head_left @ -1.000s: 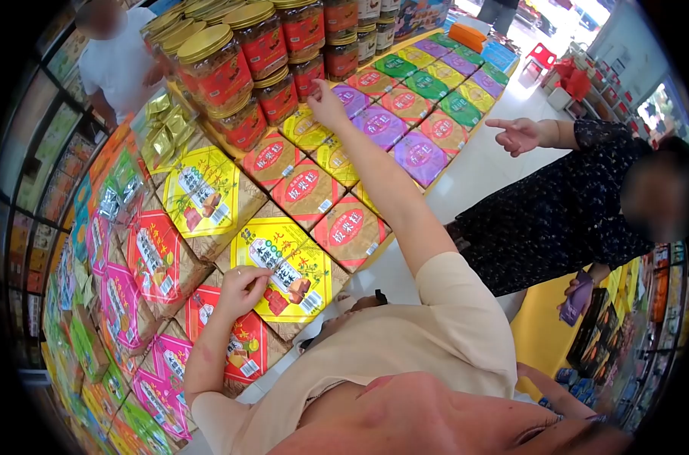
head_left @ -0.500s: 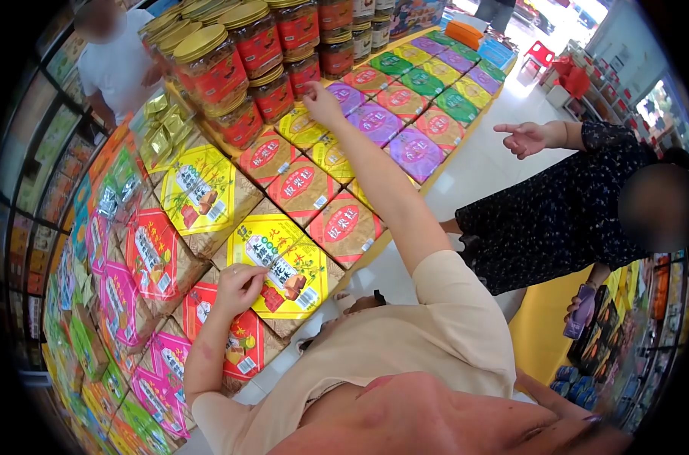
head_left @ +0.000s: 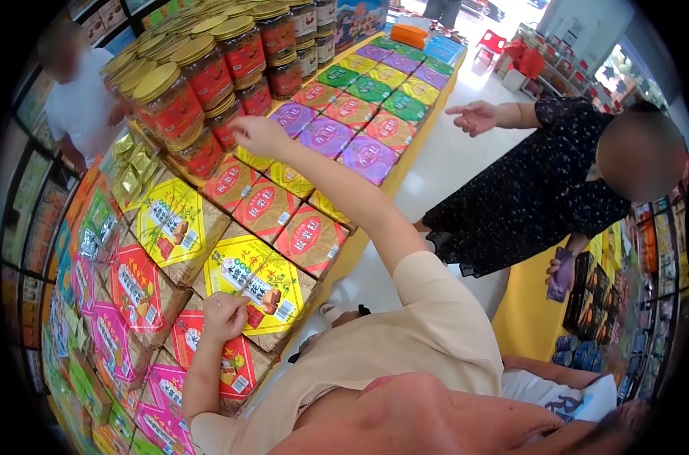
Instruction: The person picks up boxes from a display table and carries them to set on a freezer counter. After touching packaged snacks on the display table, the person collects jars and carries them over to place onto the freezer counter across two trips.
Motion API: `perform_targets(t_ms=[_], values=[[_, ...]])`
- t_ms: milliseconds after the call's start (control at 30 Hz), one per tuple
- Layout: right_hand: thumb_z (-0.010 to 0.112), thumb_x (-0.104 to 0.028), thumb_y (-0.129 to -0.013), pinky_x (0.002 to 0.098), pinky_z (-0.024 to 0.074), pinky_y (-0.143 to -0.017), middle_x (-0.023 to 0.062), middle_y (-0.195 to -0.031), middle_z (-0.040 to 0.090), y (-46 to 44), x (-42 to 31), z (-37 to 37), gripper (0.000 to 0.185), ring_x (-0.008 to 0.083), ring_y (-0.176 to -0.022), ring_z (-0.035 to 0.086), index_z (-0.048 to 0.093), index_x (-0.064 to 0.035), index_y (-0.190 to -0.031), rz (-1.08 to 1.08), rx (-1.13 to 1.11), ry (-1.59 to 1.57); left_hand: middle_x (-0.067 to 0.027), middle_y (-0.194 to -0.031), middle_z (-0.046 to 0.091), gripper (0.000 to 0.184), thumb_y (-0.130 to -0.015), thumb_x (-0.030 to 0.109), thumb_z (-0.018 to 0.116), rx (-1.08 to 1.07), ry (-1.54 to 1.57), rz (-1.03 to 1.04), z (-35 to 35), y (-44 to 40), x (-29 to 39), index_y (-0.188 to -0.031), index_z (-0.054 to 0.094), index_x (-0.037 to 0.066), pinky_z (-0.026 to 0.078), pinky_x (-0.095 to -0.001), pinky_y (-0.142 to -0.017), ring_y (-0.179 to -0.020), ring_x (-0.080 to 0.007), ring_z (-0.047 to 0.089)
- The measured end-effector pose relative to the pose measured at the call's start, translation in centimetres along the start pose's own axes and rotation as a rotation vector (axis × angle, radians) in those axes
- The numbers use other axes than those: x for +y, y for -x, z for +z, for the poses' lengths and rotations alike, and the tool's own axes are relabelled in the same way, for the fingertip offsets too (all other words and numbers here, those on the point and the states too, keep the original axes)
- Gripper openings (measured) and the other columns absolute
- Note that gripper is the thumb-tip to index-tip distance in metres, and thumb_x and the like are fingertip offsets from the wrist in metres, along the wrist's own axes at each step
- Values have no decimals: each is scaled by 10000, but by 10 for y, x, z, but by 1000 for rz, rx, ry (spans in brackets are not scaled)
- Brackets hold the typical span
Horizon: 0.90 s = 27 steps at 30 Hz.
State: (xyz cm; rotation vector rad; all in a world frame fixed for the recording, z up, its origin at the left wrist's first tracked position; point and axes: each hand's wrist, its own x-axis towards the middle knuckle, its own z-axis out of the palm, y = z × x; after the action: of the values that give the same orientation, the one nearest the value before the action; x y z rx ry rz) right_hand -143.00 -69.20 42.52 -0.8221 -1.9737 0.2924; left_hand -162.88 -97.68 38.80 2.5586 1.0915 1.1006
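My left hand [head_left: 224,315] rests on the near edge of a box with a yellow label [head_left: 253,284], its fingers loosely bent and a ring on one finger; nothing shows in it. Just beside that hand is a red-labelled box [head_left: 234,364]. My right arm reaches across the display. Its hand [head_left: 259,138] hovers over small yellow boxes, with fingers extended towards the stacked jars [head_left: 208,76] with gold lids and red labels. I see nothing held there. Brown-and-red boxes [head_left: 265,206] and purple boxes [head_left: 329,135] lie in rows around my forearm.
A person in a dark patterned dress [head_left: 526,189] stands to the right, one hand [head_left: 473,117] pointing at the display and the other holding a purple phone [head_left: 561,274]. Another person [head_left: 79,98] in white stands behind the jars. Gold packets [head_left: 136,167] sit left of them.
My right hand has moved left along the jar stacks and a little towards me. My left hand stays on the yellow-labelled box. The view has shifted, bringing a white garment in at lower right.
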Motion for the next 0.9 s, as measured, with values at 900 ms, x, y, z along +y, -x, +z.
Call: perform_targets(t_ms=[900], values=[[550,-198,-741,375,437,-766,106,-915,597,141,-76,-14,224,280,-868,553,612,-28,-874,-127,-267,45,-60,-526,559,122,-704,24,579,28,161,-166,-5,19,-5,-801,641,62,390,-267,-390,-407,-167,531]])
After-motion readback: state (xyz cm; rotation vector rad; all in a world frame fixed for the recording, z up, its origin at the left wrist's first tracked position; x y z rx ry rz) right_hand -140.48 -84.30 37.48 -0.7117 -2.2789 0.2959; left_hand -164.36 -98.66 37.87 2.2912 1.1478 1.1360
